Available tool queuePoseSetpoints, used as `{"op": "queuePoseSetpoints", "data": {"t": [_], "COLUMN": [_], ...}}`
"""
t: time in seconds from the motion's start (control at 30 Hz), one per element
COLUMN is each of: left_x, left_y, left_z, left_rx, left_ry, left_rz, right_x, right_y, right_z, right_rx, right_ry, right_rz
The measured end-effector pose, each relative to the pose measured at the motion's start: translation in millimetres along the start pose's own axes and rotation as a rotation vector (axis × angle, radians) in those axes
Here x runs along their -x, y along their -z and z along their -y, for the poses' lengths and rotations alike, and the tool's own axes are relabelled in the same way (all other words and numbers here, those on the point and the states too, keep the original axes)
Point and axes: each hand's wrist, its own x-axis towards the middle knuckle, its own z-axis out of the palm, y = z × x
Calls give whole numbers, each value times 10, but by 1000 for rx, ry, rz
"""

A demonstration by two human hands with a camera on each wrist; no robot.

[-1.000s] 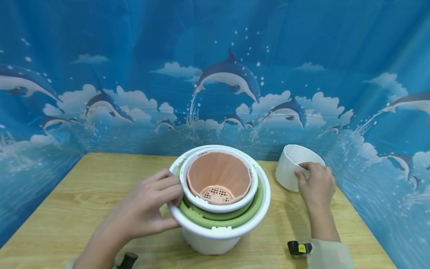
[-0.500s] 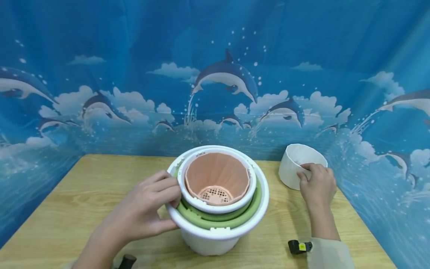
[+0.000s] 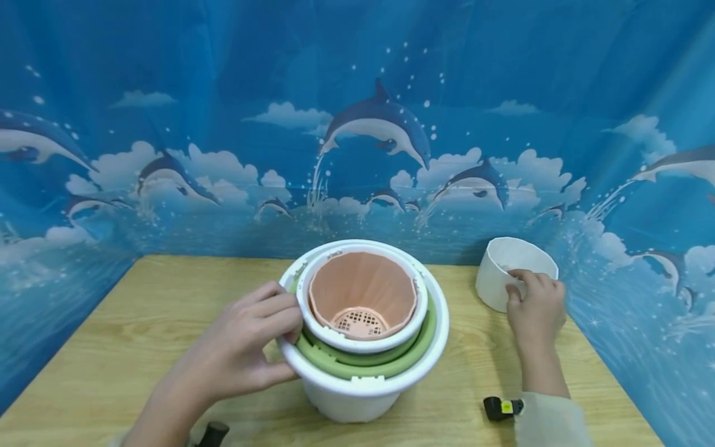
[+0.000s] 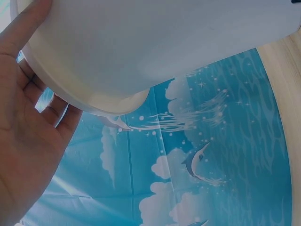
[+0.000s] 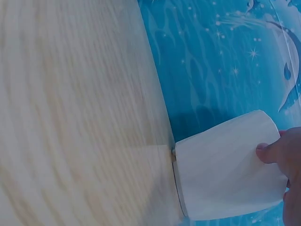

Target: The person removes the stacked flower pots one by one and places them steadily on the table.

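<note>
A large white flowerpot (image 3: 349,397) stands at the middle front of the table, with a green pot (image 3: 335,367), a smaller white pot (image 3: 363,344) and a terracotta-pink pot (image 3: 363,282) nested inside it. The pink one has a perforated bottom. My left hand (image 3: 246,344) grips the big pot's left rim, fingers over the edge and thumb below, as the left wrist view (image 4: 33,136) also shows. At the back right my right hand (image 3: 536,307) pinches the near rim of a small white pot (image 3: 494,282), thumb outside and fingers inside. Its base sits at the tabletop in the right wrist view.
The wooden table (image 3: 139,323) ends at the back and right against a blue curtain (image 3: 251,155) printed with dolphins and clouds. Black wrist-camera parts (image 3: 499,408) show by the right sleeve (image 3: 553,419).
My right hand has moved the small white pot to the right and slightly back, toward the table's right edge. The left hand and nested pots have stayed in place.
</note>
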Motion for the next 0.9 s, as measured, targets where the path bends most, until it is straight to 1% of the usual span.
{"op": "queuePoseSetpoints", "data": {"t": [0.17, 0.33, 0.47, 0.6, 0.7, 0.77, 0.83, 0.9], "left_x": [0, 0, 9, 15, 13, 9, 4, 0], "left_y": [-1, 4, 12, 13, 12, 14, 17, 23], "left_z": [4, 4, -6, -12, -13, -15, -15, -16], "left_rx": [0, 4, 12, 11, 8, 9, 13, 14], "left_ry": [-2, 10, 45, 65, 63, 67, 69, 79], "left_rz": [-1, 7, 42, 65, 65, 68, 69, 75], "right_x": [-6, -13, -15, -15, -33, -57, -85, -111], "right_y": [21, 34, 43, 51, 67, 86, 128, 184], "right_z": [-61, -64, -56, -55, -32, 14, 107, 257], "right_rx": [-7, -14, -7, -22, -40, -60, -89, -146], "right_ry": [-23, -54, -65, -53, -33, -5, 34, 93], "right_rz": [27, 43, 58, 59, 47, 25, -4, -34]}}
